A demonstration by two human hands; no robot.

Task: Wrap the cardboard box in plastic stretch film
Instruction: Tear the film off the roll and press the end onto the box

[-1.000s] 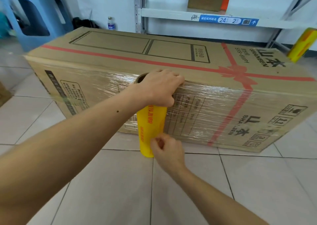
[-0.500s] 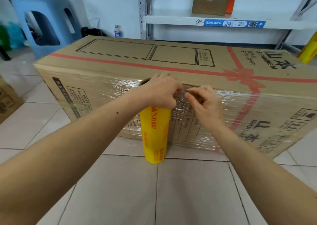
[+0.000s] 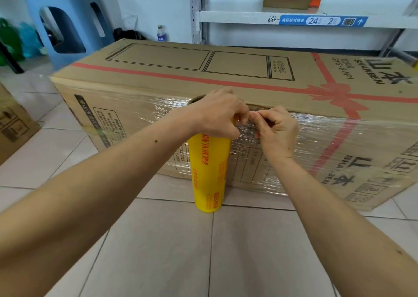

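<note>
A long cardboard box (image 3: 203, 75) with a red printed ribbon lies on the tiled floor, its front face covered in clear stretch film (image 3: 316, 143). A yellow roll of film (image 3: 208, 172) stands upright on the floor against the box front. My left hand (image 3: 217, 113) grips the top of the roll. Just right of it, my right hand (image 3: 277, 127) pinches the film at the roll's top edge, level with the box's upper front edge. The two hands touch at the fingertips.
A blue plastic stool (image 3: 65, 18) stands at the back left. A smaller cardboard box (image 3: 13, 129) sits at the left edge. Behind the big box are a metal shelf (image 3: 294, 18) with a carton, and a water bottle (image 3: 161, 33) on the floor.
My right hand rose from the bottom of the roll to its top and closed in on my left hand, pinching the film. The left hand stayed on the roll.
</note>
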